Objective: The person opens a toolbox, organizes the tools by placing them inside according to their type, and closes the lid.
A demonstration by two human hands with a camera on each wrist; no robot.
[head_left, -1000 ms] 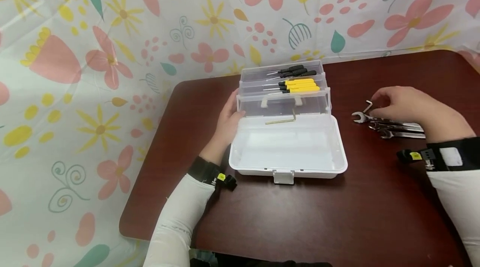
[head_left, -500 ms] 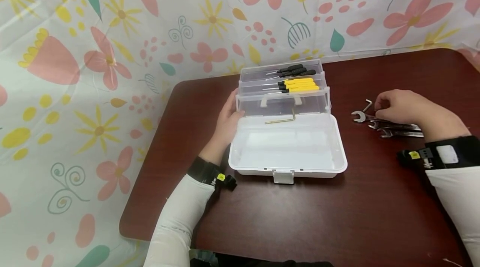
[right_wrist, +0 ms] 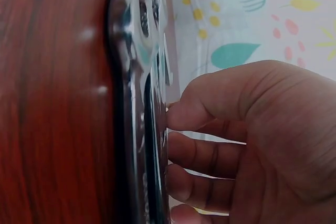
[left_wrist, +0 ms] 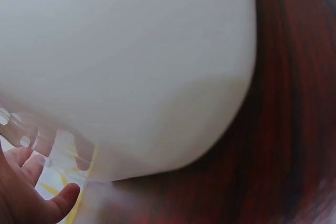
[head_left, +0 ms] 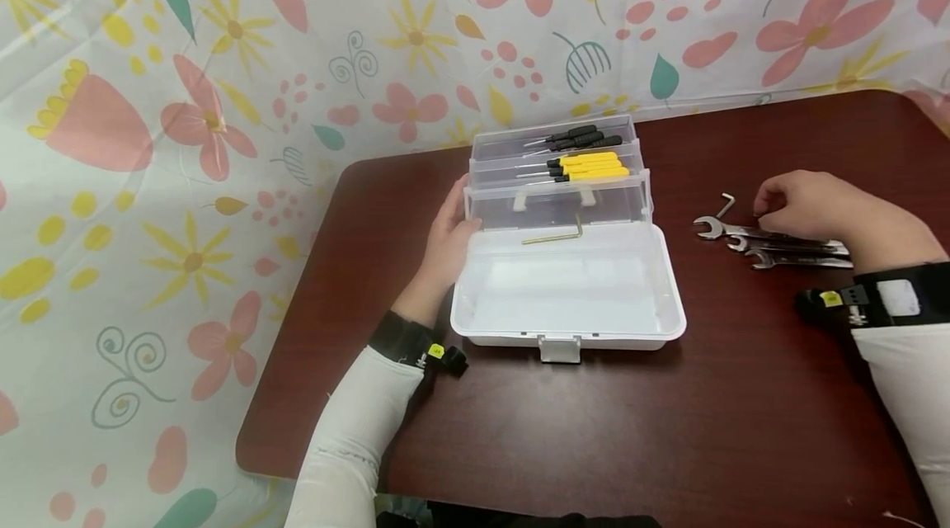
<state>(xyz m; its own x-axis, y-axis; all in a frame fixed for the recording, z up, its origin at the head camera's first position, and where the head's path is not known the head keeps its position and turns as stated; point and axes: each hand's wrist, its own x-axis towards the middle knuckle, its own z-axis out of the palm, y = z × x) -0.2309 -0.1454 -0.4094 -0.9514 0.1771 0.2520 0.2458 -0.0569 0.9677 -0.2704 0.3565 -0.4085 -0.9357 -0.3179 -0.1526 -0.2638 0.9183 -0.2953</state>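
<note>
My left hand [head_left: 448, 235] is at the left side of the opened toolbox [head_left: 567, 297], by the clear tiered trays [head_left: 557, 206]. In the left wrist view its thumb [left_wrist: 65, 200] is extended, while the fingertips are partly hidden behind clear plastic. My right hand [head_left: 812, 206] has its bent fingers at the shank of the farthest open-end wrench [head_left: 731, 229]. The right wrist view shows thumb and fingertips pinching that wrench's edge. Two more wrenches, a middle one [head_left: 779, 247] and a nearer one [head_left: 801, 261], lie beside it. A small hex key [head_left: 727, 204] lies just beyond them.
Several black-handled screwdrivers [head_left: 582, 136] sit in the back tray, and several yellow-handled ones [head_left: 594, 165] in the tray before it. A brass-coloured hex key [head_left: 552, 239] lies at the toolbox's rear edge. The front latch [head_left: 559, 349] hangs down. Behind the table is a flowered curtain [head_left: 416, 33].
My right hand has shifted right along the wrenches, away from the small hex key, leaving more of the shanks visible. The left hand stays at the toolbox.
</note>
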